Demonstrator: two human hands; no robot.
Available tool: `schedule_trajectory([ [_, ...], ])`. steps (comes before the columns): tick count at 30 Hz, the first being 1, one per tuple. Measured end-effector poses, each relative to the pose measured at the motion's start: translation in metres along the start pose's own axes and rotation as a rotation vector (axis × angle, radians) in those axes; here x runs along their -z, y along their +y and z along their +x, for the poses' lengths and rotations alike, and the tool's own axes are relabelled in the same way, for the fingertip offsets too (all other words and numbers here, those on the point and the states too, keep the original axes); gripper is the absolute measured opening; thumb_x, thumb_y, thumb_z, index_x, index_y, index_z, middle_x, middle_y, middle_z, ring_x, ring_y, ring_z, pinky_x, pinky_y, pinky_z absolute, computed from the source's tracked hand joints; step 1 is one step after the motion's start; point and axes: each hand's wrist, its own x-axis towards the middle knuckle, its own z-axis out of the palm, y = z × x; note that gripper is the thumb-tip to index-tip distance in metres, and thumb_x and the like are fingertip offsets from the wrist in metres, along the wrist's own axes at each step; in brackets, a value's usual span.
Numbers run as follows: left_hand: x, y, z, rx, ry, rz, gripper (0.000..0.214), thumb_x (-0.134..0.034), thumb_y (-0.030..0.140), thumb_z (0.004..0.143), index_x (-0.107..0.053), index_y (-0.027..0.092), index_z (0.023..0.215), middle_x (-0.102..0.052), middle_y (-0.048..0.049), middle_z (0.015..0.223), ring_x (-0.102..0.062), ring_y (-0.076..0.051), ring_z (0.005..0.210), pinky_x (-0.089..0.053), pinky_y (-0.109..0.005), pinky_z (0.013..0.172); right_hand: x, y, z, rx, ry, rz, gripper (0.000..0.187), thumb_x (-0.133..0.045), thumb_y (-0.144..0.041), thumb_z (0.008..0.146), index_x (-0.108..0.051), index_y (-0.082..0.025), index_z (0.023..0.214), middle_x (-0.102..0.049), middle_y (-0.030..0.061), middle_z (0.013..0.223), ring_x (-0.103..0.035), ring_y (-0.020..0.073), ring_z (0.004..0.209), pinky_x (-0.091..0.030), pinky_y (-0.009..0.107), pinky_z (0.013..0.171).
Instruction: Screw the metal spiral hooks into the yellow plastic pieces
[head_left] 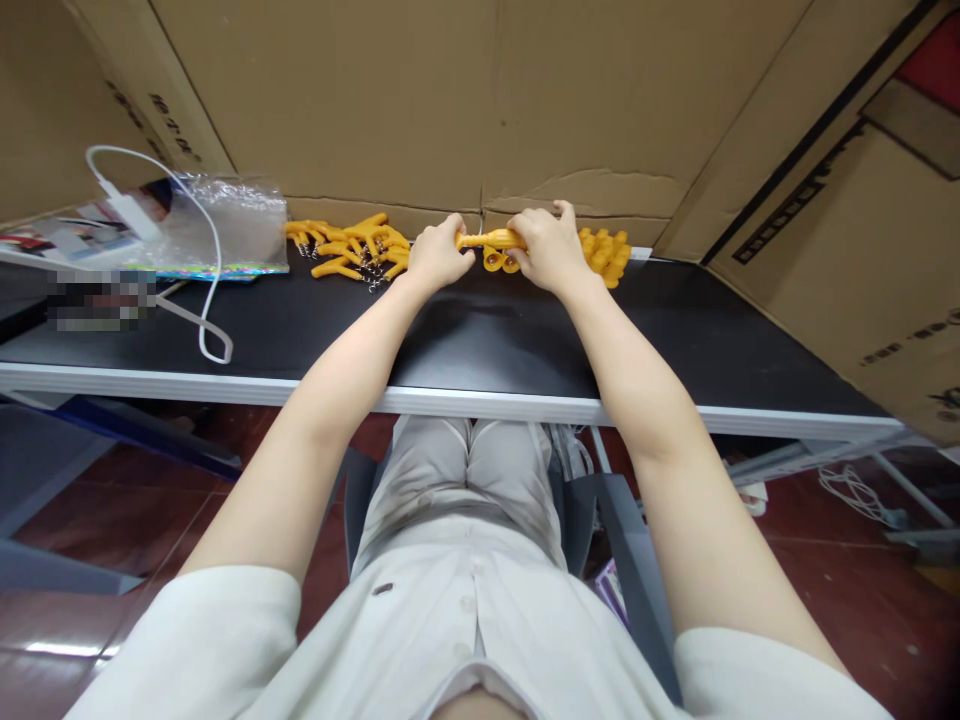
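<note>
Surface: black matte tabletop (480,340) with a pale metal front edge. It is walled at 12 and 3 o'clock by brown cardboard sheets (360,90), with a dark red floor (112,520) below.

Open room: the middle and the 3 o'clock side of the top are bare, and the front edge at 6 o'clock runs free. At 9 o'clock a white charger cable (206,300) loops over the top, with a clear crinkled plastic bag (225,225) at 10 o'clock.

Thing: slim orange-yellow plastic piece (487,238) at 12 o'clock, near the cardboard. Its long axis runs 9 to 3 o'clock, roughly parallel to the far edge (both ends are covered, so its heading cannot be told). The left hand (439,255) is closed on its 9 o'clock end and the right hand (551,245) is clamped on its 3 o'clock end.

A heap of orange-yellow plastic pieces with metal key rings (352,250) lies at 11 o'clock, just beside the left hand. A second orange-yellow heap (606,255) lies at 1 o'clock, against the right hand.
</note>
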Motion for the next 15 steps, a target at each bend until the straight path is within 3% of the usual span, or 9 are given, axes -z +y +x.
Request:
schedule_trajectory([
  [7,0.008,0.007,-0.006,-0.021,0.008,0.074,0.045,-0.067,0.026,0.085,-0.067,0.03,0.13,-0.078,-0.0101,0.119,-0.067,-0.04,0.128,-0.048,-0.054,0.114,0.0,-0.004,0.0,-0.045,-0.055,-0.018,0.037,-0.049,-0.04,0.106,-0.068,-0.019,0.129,-0.071,0.0184,0.135,-0.06,0.04,0.133,-0.027,0.064,0.128],
  [15,0.009,0.008,-0.008,-0.053,0.04,0.104,0.048,-0.064,0.023,0.084,-0.068,0.033,0.131,-0.078,-0.008,0.117,-0.069,-0.038,0.123,-0.05,-0.049,0.111,-0.013,0.007,0.001,0.002,0.004,0.071,0.036,-0.052,-0.041,0.102,-0.068,-0.021,0.128,-0.074,0.018,0.128,-0.063,0.0415,0.128,-0.034,0.07,0.119],
])
